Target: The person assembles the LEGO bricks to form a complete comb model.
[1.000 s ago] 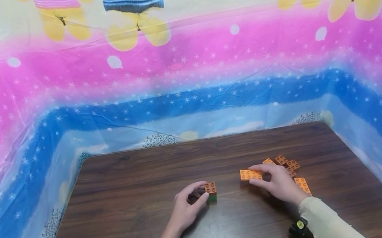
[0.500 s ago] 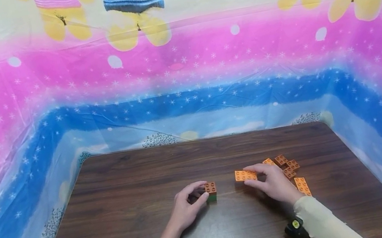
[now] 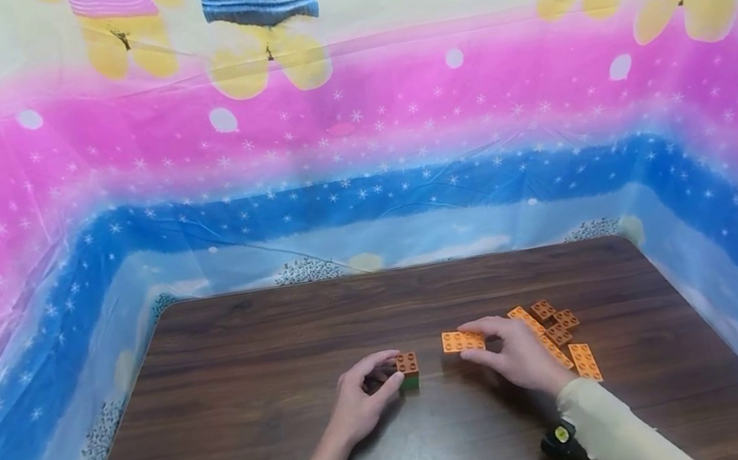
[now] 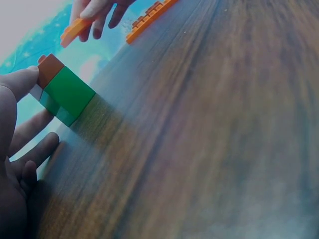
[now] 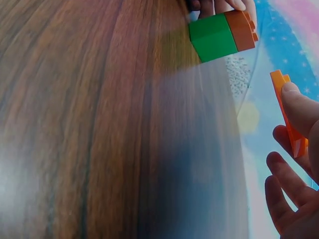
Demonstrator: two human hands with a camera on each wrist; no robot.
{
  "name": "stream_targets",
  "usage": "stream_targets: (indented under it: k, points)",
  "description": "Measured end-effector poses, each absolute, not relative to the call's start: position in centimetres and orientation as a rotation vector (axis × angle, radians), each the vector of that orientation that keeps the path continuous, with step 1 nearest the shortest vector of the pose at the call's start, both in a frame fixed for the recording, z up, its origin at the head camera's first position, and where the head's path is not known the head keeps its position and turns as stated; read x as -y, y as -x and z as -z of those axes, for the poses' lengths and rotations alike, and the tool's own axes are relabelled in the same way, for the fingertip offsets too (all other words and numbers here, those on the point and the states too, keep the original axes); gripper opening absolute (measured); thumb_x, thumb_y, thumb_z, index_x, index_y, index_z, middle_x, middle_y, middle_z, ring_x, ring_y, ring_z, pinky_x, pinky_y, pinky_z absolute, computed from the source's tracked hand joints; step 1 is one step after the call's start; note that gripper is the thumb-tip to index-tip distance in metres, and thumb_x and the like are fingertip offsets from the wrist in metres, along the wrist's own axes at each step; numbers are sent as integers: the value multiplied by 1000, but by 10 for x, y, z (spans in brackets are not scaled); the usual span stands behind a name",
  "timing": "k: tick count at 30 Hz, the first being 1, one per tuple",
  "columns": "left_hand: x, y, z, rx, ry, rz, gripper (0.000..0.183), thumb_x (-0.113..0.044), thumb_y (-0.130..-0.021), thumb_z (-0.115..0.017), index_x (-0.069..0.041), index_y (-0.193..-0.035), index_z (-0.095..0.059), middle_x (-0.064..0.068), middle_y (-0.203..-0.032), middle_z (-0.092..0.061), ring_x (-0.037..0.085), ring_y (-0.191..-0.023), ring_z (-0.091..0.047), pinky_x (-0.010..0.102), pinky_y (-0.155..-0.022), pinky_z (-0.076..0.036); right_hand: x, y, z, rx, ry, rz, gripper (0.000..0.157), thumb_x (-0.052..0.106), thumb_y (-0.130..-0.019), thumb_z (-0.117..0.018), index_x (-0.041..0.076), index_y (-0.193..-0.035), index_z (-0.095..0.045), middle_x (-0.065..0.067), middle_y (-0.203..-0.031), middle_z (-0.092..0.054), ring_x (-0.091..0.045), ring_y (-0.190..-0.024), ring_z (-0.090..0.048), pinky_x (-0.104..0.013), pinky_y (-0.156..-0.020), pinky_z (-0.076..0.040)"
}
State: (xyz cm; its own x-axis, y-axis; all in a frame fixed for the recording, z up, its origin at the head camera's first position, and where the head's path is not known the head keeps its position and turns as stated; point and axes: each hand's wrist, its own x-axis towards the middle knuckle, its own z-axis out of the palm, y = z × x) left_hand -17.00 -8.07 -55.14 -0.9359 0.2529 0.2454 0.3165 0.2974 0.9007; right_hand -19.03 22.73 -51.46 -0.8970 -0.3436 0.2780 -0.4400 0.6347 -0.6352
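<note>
Left of the table's middle my left hand (image 3: 359, 402) grips a small stack on the wood: a brown toy building brick (image 3: 406, 362) on top of a green block (image 4: 72, 92). In the left wrist view the thumb presses the brown brick's side. To the right, my right hand (image 3: 517, 352) pinches a flat orange building brick (image 3: 461, 341) between thumb and fingers. The right wrist view shows this orange brick (image 5: 285, 107) raised above the table, its studs facing up. A short gap separates it from the stack.
Right of my right hand lie loose bricks: several small brown ones (image 3: 543, 309) and a few orange ones, one orange brick (image 3: 585, 362) nearest the front. The dark wooden table (image 3: 239, 414) has a patterned cloth (image 3: 364, 198) hanging behind and around it.
My right hand has moved left with the orange brick, closer to the stack, uncovering more of the loose bricks behind it. My left hand and the stack have stayed in place.
</note>
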Motion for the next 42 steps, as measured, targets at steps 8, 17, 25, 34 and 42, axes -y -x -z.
stream_targets:
  k: [8, 17, 25, 34, 42]
  points:
    - [81, 171, 552, 2503, 539, 1735, 35, -29, -101, -74, -19, -134, -71, -7, -118, -74, 15, -98, -70, 34, -87, -56, -214, 190, 510, 2709, -674, -1121, 44, 36, -96, -79, 14, -133, -73, 3, -129, -73, -16, -113, -70, -42, -92, -59]
    - [82, 170, 551, 2501, 542, 1740, 35, -29, -101, -73, -19, -134, -71, -6, -119, -74, 15, -100, -70, 35, -87, -56, -202, 191, 507, 2719, -701, -1164, 44, 39, -96, -78, 15, -132, -73, 6, -126, -73, -14, -112, -69, -41, -91, -59]
    - [81, 171, 552, 2523, 517, 1738, 35, -30, -101, -74, -20, -134, -71, -10, -119, -73, 13, -100, -69, 36, -88, -56, -192, 190, 504, 2701, -738, -1194, 44, 36, -95, -79, 14, -133, -73, 5, -124, -73, -11, -108, -69, -37, -91, -59]
    - [81, 171, 551, 2504, 535, 1761, 35, -28, -100, -74, -19, -134, -71, -8, -119, -73, 16, -101, -70, 34, -88, -56, -184, 191, 504, 2692, -759, -1219, 42, 30, -94, -81, 12, -131, -73, 7, -121, -74, -8, -105, -69, -37, -89, -60]
    - [82, 170, 551, 2495, 546, 1770, 35, -29, -101, -73, -20, -135, -70, -7, -120, -73, 18, -103, -70, 37, -89, -56, -180, 192, 504, 2699, -763, -1252, 41, 29, -94, -82, 13, -131, -74, 6, -121, -74, -9, -105, -69, -45, -90, -60]
